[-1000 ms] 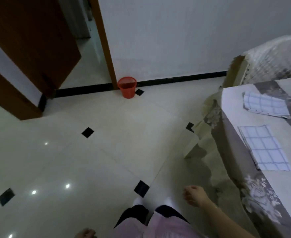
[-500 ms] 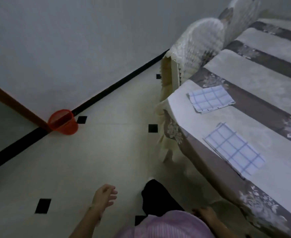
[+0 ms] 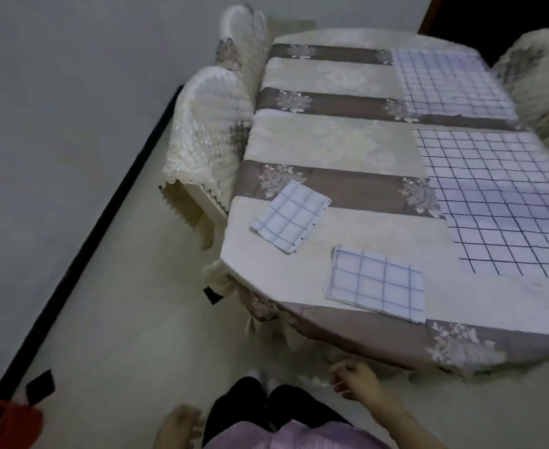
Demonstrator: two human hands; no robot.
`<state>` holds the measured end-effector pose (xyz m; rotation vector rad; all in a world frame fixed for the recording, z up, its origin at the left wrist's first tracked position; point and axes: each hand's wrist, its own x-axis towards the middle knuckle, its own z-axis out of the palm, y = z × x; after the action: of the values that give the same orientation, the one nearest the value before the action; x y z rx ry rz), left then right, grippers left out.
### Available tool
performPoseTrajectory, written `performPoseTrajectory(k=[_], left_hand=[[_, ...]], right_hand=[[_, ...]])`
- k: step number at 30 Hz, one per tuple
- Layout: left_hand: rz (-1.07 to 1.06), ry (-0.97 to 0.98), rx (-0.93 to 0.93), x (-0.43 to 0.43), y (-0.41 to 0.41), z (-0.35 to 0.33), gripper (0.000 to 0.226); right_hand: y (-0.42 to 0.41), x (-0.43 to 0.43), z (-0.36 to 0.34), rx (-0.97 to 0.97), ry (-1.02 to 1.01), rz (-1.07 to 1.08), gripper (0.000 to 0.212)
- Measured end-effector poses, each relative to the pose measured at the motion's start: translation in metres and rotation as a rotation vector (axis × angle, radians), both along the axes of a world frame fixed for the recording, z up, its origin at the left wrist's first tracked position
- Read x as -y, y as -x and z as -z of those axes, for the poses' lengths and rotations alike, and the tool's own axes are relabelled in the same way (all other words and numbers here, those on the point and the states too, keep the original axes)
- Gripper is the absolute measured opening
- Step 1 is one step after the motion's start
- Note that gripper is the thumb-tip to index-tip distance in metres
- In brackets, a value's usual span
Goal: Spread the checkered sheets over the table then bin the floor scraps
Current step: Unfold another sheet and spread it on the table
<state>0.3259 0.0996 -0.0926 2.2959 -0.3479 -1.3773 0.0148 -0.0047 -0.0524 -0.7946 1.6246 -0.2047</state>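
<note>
Though mostly cropped, red bin (image 3: pixel 4 422), lower left

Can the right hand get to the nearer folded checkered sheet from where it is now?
Probably yes. The nearer folded sheet lies uncovered close to the table edge, and the right hand hangs just below that edge with nothing between them.

Dim, flat indoor light on my feed: motion blur smears the bench's (image 3: pixel 331 147) far right edge, soft shadow pools beneath it, and wide-angle distortion bends the baseboard (image 3: pixel 72 277).
</note>
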Motion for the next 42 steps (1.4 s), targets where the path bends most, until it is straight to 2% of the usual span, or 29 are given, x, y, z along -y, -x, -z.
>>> performPoseTrajectory(k=[2, 6, 10, 12, 15, 20, 26, 31, 34, 39, 42], left_hand=[[0.163, 0.081, 0.010, 0.047, -0.010, -0.022, 0.014], [0.573, 0.426, 0.146, 0.149, -0.003, -0.079, 0.015], [0.963, 0.749, 0.421, 0.218, 0.024, -0.108, 0.023], [1.179, 0.771, 0.517, 0.232, 0.037, -0.103, 0.033], [1.354, 0.707, 0.630, 0.234, 0.041, -0.082, 0.044], [1.364, 0.736, 0.644, 0.227, 0.038, -0.066, 0.043], [1.379, 0.751, 0.650, 0.227, 0.037, -0.064, 0.045], [1.352, 0.757, 0.641, 0.226, 0.038, -0.063, 0.046], [1.344, 0.739, 0.641, 0.225, 0.038, -0.065, 0.053], [1.365, 0.680, 0.605, 0.227, 0.041, -0.073, 0.045], [1.029, 0.705, 0.311, 0.230, 0.058, -0.102, 0.040]], right_hand=[[-0.004, 0.002, -0.017, 0.005, 0.050, 0.028, 0.019], [-0.004, 0.027, -0.068, 0.067, 0.272, -0.006, 0.031], [0.014, 0.081, -0.103, -0.073, 0.563, 0.225, 0.022], [0.025, 0.108, -0.108, -0.242, 0.645, 0.199, 0.017], [0.035, 0.136, -0.105, -0.443, 0.631, 0.020, 0.035], [0.048, 0.158, -0.079, -0.660, 0.542, -0.235, 0.039], [0.058, 0.153, -0.062, -0.831, 0.524, -0.186, 0.025], [0.064, 0.145, -0.068, -0.638, 0.444, -0.014, 0.009], [0.067, 0.134, -0.076, -0.528, 0.481, 0.104, 0.007], [0.058, 0.107, -0.098, -0.181, 0.596, 0.477, 0.009], [0.044, 0.092, -0.106, -0.039, 0.653, 0.624, 0.010]])
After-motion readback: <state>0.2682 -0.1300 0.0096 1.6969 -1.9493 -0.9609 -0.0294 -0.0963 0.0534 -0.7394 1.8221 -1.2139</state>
